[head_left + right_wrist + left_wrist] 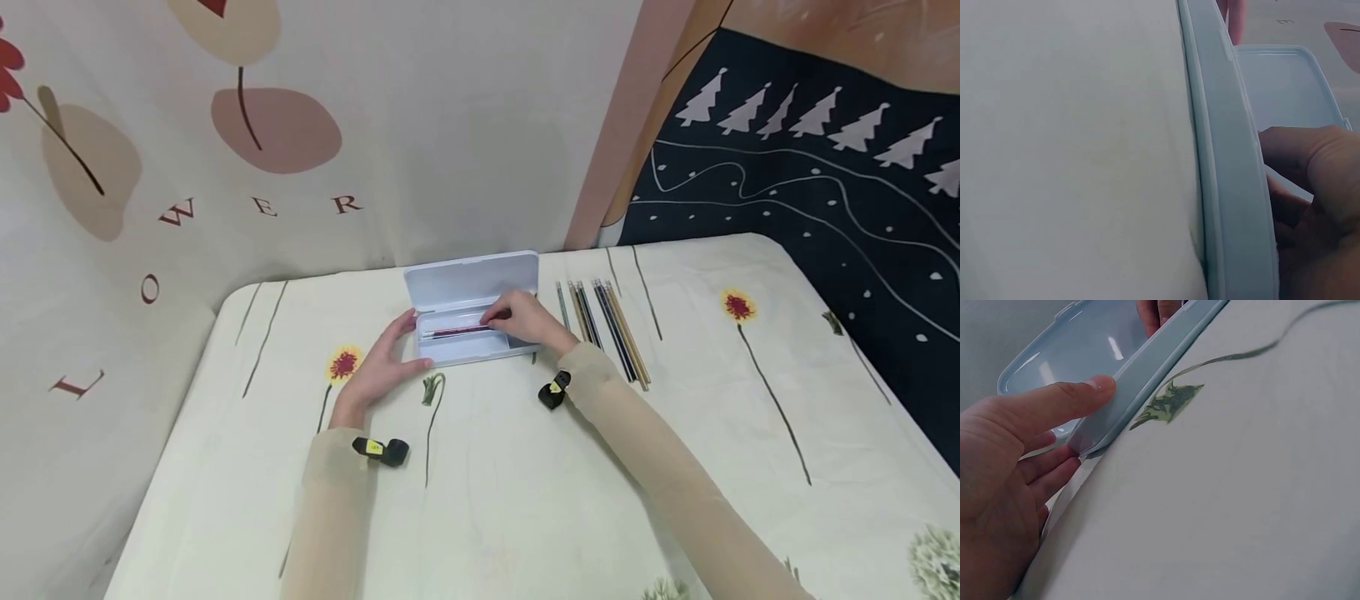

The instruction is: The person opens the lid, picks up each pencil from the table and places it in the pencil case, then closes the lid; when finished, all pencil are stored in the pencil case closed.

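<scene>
A light blue pencil case [486, 353] stands with its lid [468, 282] raised toward the back. My left hand [378, 367] holds the case's left end, the thumb against the front wall and the fingers around the corner, as the left wrist view shows. Over the inside of the case, my right hand [523, 318] has its fingers curled and pinches the right end of a dark and reddish pencil [457, 331]. At least one more pencil seems to lie alongside it. In the right wrist view the front wall [1235, 162] hides the fingertips.
Right of the case, several pencils lie side by side on the cloth: a teal pencil [562, 304], dark pencils [615, 329] and gold pencils [628, 337]. The table's white cloth [480, 483] bears printed flowers. A hanging printed cloth [480, 167] rises behind the table.
</scene>
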Demonstrator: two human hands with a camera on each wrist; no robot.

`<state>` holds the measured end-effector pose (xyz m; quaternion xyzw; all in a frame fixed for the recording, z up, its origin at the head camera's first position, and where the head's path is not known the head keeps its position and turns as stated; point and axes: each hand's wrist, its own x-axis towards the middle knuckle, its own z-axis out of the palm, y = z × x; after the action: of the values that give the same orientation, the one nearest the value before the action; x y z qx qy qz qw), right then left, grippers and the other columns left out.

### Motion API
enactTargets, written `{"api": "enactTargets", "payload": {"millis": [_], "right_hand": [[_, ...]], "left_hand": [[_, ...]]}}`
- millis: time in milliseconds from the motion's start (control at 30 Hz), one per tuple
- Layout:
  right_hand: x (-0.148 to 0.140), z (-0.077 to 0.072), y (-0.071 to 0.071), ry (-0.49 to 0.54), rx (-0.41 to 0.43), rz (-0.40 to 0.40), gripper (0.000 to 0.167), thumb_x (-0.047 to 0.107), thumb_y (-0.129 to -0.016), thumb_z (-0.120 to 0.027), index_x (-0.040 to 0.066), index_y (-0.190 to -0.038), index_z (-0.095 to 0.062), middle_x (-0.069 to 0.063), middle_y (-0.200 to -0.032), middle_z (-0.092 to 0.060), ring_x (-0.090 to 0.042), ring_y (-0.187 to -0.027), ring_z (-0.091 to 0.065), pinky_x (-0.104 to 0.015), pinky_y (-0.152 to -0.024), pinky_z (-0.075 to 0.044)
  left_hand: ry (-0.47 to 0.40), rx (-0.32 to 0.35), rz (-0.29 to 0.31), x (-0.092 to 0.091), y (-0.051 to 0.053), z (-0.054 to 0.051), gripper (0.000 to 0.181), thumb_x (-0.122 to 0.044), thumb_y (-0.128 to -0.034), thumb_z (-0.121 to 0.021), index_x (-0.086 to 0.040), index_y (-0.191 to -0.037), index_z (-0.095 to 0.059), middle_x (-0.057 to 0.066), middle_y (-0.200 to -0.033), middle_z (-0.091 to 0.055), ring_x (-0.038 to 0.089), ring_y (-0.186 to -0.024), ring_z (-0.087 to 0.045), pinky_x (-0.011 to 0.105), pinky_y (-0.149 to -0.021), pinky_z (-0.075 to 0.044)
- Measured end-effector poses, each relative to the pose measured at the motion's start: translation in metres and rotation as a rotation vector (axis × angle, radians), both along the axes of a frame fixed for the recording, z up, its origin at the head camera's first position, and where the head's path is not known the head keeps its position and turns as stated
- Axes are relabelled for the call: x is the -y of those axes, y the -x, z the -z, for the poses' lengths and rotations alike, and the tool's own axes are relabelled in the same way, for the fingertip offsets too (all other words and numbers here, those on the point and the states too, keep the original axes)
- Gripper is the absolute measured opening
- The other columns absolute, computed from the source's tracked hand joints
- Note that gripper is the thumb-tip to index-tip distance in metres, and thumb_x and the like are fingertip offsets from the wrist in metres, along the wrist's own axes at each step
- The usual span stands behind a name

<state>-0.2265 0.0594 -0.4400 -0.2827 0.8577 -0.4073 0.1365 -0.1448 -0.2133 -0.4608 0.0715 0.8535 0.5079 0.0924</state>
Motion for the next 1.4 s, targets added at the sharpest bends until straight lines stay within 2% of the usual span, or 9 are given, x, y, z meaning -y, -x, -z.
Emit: {"api": "enactTargets", "payload": {"millis": [233, 400, 567, 800, 1000, 1400], "right_hand": [[-0.001, 0.000, 0.002, -0.016, 0.046, 0.006, 0.014, 0.004, -0.090, -0.066, 0.003, -0.101, -0.075, -0.008, -0.102, -0.071, -0.021, -0.099, -0.062, -0.033, -0.087, -0.049], [-0.006, -0.002, 0.003, 0.027, 0.044, 0.030, 0.016, 0.005, -0.089, -0.067, 0.000, -0.103, -0.073, -0.010, -0.104, -0.070, -0.022, -0.099, -0.061, -0.031, -0.089, -0.048], [-0.013, -0.006, 0.000, 0.070, 0.086, 0.073, 0.017, 0.006, -0.090, -0.066, 0.000, -0.105, -0.073, -0.010, -0.105, -0.069, -0.022, -0.098, -0.062, -0.031, -0.088, -0.049], [-0.023, -0.010, -0.007, 0.151, 0.031, 0.065, 0.016, 0.000, -0.087, -0.066, -0.004, -0.102, -0.072, -0.013, -0.098, -0.071, -0.022, -0.088, -0.064, -0.029, -0.080, -0.051], [-0.037, -0.012, -0.015, 0.179, -0.001, 0.055, 0.015, -0.002, -0.088, -0.066, -0.006, -0.101, -0.071, -0.015, -0.098, -0.070, -0.023, -0.088, -0.064, -0.031, -0.080, -0.052], [-0.074, -0.021, -0.030, 0.212, 0.001, 0.133, 0.017, 0.002, -0.089, -0.066, -0.007, -0.103, -0.071, -0.019, -0.100, -0.069, -0.028, -0.091, -0.063, -0.039, -0.082, -0.051]], "left_hand": [[0.003, 0.003, -0.004, -0.001, -0.001, -0.001, 0.092, -0.022, -0.0822, -0.078, -0.016, -0.155, -0.022, 0.011, -0.152, -0.035, 0.029, -0.144, -0.016, 0.055, -0.114, -0.005], [0.000, 0.002, -0.005, 0.000, -0.001, -0.001, 0.093, -0.020, -0.0815, -0.079, -0.015, -0.155, -0.021, 0.012, -0.152, -0.035, 0.029, -0.144, -0.016, 0.054, -0.114, -0.004], [0.010, -0.002, -0.003, 0.000, -0.001, -0.002, 0.093, -0.021, -0.0815, -0.079, -0.015, -0.155, -0.021, 0.012, -0.152, -0.035, 0.030, -0.144, -0.016, 0.055, -0.114, -0.005], [0.010, -0.004, -0.003, 0.000, 0.000, -0.002, 0.092, -0.022, -0.0818, -0.078, -0.015, -0.155, -0.022, 0.012, -0.151, -0.036, 0.029, -0.144, -0.017, 0.053, -0.115, -0.006], [0.006, 0.002, 0.000, 0.000, 0.000, -0.002, 0.093, -0.021, -0.0814, -0.079, -0.015, -0.155, -0.021, 0.013, -0.151, -0.035, 0.030, -0.144, -0.016, 0.055, -0.114, -0.005], [0.005, 0.009, 0.002, -0.001, 0.001, -0.002, 0.094, -0.020, -0.0811, -0.079, -0.016, -0.155, -0.021, 0.014, -0.152, -0.034, 0.031, -0.144, -0.015, 0.056, -0.114, -0.005]]}}
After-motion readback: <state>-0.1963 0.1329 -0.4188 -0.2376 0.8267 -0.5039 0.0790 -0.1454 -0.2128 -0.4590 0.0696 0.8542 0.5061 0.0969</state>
